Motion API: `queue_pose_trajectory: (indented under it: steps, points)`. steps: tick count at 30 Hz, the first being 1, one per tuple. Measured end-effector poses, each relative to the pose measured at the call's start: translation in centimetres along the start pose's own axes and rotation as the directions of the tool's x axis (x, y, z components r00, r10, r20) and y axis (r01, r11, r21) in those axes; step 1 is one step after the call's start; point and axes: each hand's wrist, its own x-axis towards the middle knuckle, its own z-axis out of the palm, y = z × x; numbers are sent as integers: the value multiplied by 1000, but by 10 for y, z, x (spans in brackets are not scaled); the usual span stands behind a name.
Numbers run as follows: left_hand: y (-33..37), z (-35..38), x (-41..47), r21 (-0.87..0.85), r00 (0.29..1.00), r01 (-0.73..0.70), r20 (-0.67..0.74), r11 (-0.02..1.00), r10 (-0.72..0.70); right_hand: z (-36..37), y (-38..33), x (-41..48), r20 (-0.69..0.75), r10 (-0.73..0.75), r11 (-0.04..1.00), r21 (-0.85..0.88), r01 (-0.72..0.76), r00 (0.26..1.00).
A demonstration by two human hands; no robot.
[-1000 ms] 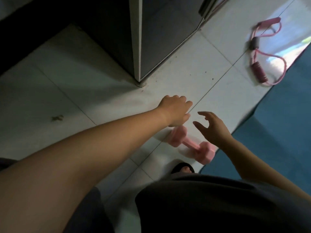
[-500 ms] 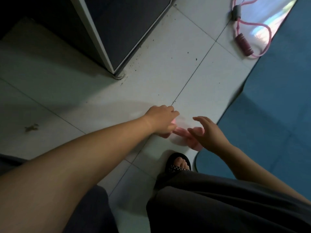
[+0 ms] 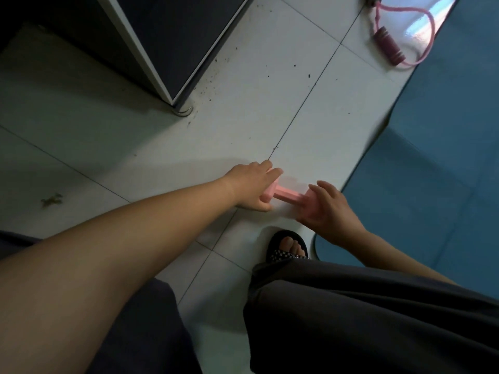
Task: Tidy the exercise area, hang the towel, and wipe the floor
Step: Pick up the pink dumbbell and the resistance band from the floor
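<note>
Head view shows me the pink dumbbell (image 3: 287, 195) on the tile floor (image 3: 270, 103), just left of the blue mat (image 3: 432, 157). My left hand (image 3: 253, 187) curls over its left head, and my right hand (image 3: 328, 209) cups the right head. I'd firm both grips, then lift level.

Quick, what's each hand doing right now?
Left hand: grips one end of the dumbbell.
Right hand: fingers curled round its other end.
</note>
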Motion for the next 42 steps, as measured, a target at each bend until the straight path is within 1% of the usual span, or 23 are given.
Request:
queue_pose_trajectory:
  steps: [3, 7, 10, 13, 17, 22, 25, 27, 30, 32, 36, 39, 42]
  points:
    - [-3, 2, 2, -38, 1000, -13, -9, 999, 12, 1, 7, 1, 0, -37, 999, -1, 37, 999]
    - [-8, 9, 3, -198, 1000, -1, -27, 980, -5, 3, 15, 4, 0, -98, 995, 1, 98, 995]
    - [-6, 14, 2, -360, 997, 34, -46, 932, -54, -1, 17, 11, 18, -103, 995, 12, 103, 994]
    - [-5, 14, 0, -418, 993, 83, -40, 905, -110, -10, 19, 21, 47, -140, 990, -14, 141, 989]
    - [-20, 16, -21, -487, 974, 172, -47, 856, -222, -17, -1, 45, 73, -260, 961, -80, 266, 963]
    - [-57, 23, -69, -530, 896, 323, -95, 784, -433, -12, -64, 84, 120, -426, 892, -108, 438, 897]
    - [-78, 29, -99, -509, 864, 366, -124, 779, -488, -2, -100, 99, 148, -510, 843, -107, 527, 847]
    - [-87, 33, -111, -512, 843, 387, -140, 767, -519, 5, -116, 104, 180, -537, 817, -130, 561, 824]
    - [-92, 32, -118, -508, 830, 413, -131, 756, -542, 9, -131, 108, 198, -520, 819, -163, 551, 831]
    - [-99, 28, -121, -505, 836, 431, -88, 748, -541, 7, -140, 110, 204, -503, 829, -163, 535, 840]
    - [-116, 14, -137, -516, 850, 443, -19, 733, -527, -7, -170, 110, 264, -487, 829, -161, 536, 833]
    - [-124, -8, -165, -530, 845, 431, -46, 730, -533, -19, -198, 105, 285, -478, 828, -170, 534, 831]
    - [-134, -31, -206, -527, 820, 446, -83, 723, -567, -28, -236, 96, 264, -506, 820, -147, 553, 821]
